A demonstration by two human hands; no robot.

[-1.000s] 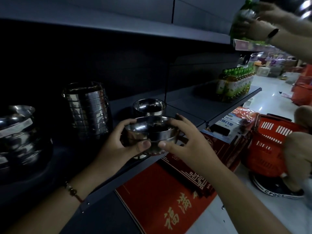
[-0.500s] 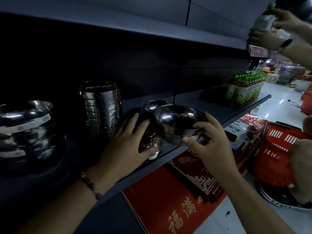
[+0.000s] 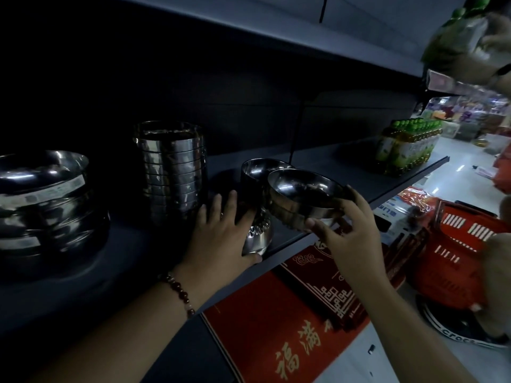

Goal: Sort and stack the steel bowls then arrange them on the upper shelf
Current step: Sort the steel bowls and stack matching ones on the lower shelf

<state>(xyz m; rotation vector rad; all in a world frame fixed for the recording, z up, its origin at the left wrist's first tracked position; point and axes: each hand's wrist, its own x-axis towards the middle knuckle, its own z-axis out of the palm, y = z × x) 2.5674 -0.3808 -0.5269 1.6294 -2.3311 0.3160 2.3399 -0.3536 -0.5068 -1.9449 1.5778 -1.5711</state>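
Note:
My right hand [image 3: 351,233] grips a steel bowl [image 3: 304,189] by its rim, thumb in front and fingers behind, and holds it tilted just above the shelf's front edge. Left of it a short stack of small steel bowls [image 3: 258,240] stands on the shelf. My left hand [image 3: 221,236] holds this stack, fingers along its left side and thumb under its front. A tall stack of steel bowls [image 3: 171,167] stands further left. Several large steel bowls [image 3: 41,194] with paper labels are nested at the far left. The upper shelf [image 3: 276,37] runs overhead.
Green-capped bottles [image 3: 406,147] stand at the right end of the dark shelf [image 3: 331,161]. Another person's hands [image 3: 475,59] hold a bottle at the upper right. A red basket [image 3: 464,244] and red mats [image 3: 276,327] lie below on the right.
My left hand let go of the bowl and took hold of the short stack. My right hand carried the bowl up and to the right, tilting it.

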